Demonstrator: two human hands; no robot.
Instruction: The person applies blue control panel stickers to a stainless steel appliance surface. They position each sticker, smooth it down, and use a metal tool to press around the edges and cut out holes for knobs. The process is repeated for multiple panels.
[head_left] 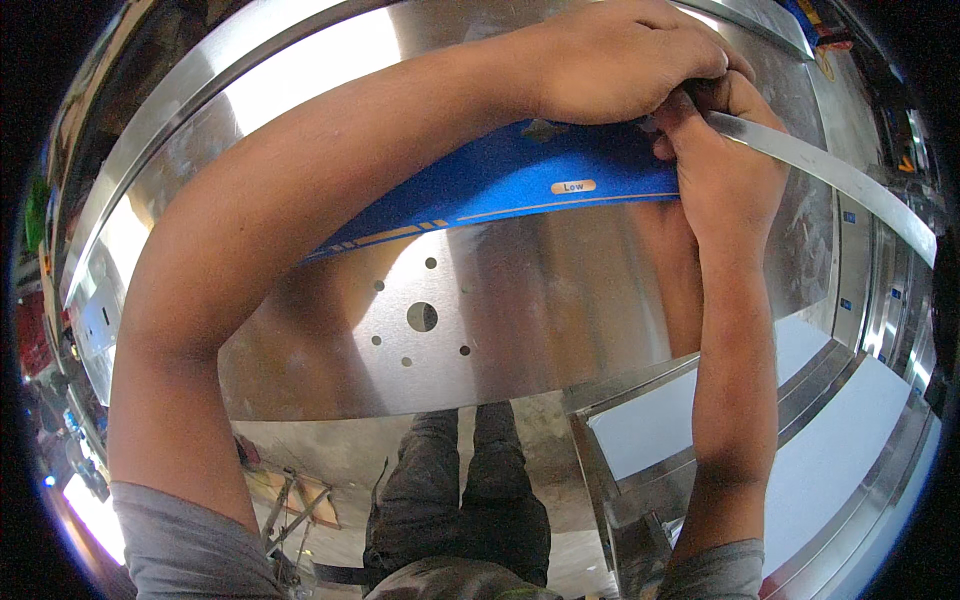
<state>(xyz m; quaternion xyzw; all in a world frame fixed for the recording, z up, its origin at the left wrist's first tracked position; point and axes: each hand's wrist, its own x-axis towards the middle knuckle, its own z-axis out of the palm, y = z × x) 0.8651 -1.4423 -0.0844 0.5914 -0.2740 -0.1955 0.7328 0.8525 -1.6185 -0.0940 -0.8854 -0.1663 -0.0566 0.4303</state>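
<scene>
Blue film lies across the upper part of a curved stainless steel panel, above a cluster of drilled holes. At its right end both hands meet: the left hand is clenched down over the film's edge, and the right hand pinches it beside a bare metal strip.

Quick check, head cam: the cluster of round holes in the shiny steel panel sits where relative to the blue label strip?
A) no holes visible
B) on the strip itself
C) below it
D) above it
C: the cluster of round holes lies in bare metal of the shiny steel panel, under the blue label strip that both hands press at its right end.
</scene>
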